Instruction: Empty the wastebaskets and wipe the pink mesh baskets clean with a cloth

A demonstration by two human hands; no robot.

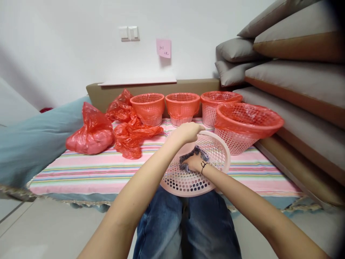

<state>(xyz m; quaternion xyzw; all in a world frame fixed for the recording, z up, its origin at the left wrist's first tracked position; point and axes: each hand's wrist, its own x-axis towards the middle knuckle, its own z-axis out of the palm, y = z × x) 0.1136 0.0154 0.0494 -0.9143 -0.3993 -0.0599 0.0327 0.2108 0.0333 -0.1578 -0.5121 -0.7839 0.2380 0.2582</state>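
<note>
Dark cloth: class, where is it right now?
In the head view, just right of centre, the dark cloth is under the right hand, inside the unlined pink basket.

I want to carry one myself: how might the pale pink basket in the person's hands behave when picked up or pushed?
The pale pink basket is probably light for its size, since many holes pierce it. It looks fairly stiff, its rim smoothly rounded beside the left hand. Held tilted toward the person, it might tip if pushed.
</note>
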